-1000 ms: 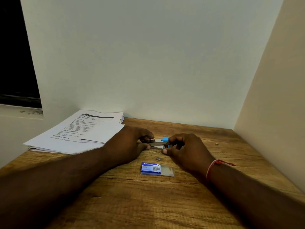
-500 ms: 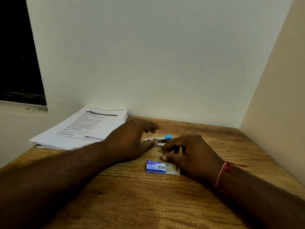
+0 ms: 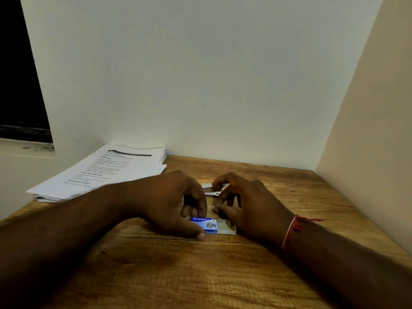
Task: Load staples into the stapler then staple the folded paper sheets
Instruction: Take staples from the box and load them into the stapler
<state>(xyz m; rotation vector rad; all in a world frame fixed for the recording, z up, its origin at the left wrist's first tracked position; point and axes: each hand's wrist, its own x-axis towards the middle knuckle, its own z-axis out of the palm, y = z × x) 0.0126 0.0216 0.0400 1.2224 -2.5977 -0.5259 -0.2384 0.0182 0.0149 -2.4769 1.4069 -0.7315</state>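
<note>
A small metal stapler with a blue tip lies on the wooden table, between and just beyond both hands. My left hand pinches the blue staple box between thumb and fingers. The box's pale inner tray sticks out to the right. My right hand is curled, its index fingertip touching the top of the stapler. Its thumb tip sits low on the table just behind the box. Whether that thumb pinches anything is hidden. The printed paper sheets lie in a stack at the back left.
White walls close the table in at the back and on the right. A dark window opening is at the left. A tiny metal bit lies at the back right of the table.
My left hand has left the stapler, come toward me and taken hold of the staple box. My right hand has let go of the stapler's side and curled closer to the box.
</note>
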